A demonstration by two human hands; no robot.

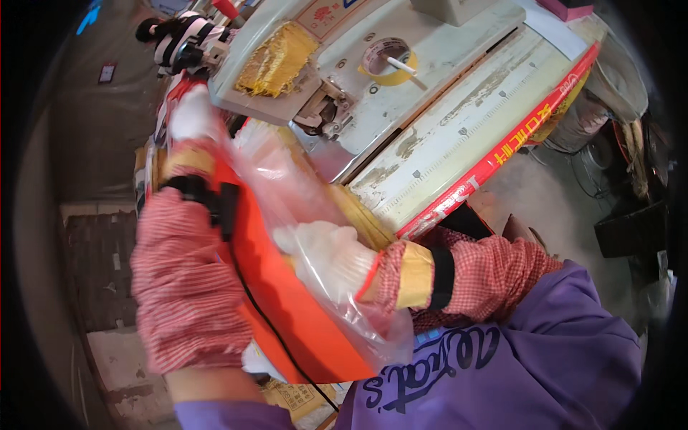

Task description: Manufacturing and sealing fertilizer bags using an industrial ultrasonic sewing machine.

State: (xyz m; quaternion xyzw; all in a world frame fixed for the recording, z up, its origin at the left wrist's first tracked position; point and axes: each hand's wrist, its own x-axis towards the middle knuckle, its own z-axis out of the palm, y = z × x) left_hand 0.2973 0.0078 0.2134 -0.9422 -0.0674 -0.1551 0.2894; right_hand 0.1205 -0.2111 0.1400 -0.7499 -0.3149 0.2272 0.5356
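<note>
Both my hands wear white gloves and red checked sleeve covers. My left hand (192, 115) is raised at the upper left, holding the far end of a clear plastic bag (287, 179). My right hand (326, 251) sits inside or under the bag's near part, pressed on a flat orange sheet stack (287, 308) that runs from my left hand down toward my body. The thin plastic drapes over the right glove, so its fingers show only through the film.
A worn white machine table (444, 122) with a red edge strip (502, 154) lies ahead. On it are a roll of tape (387, 61) and a yellow fringed bundle (276, 61). A black cable (276, 330) crosses the orange stack. Buckets and clutter stand at the right.
</note>
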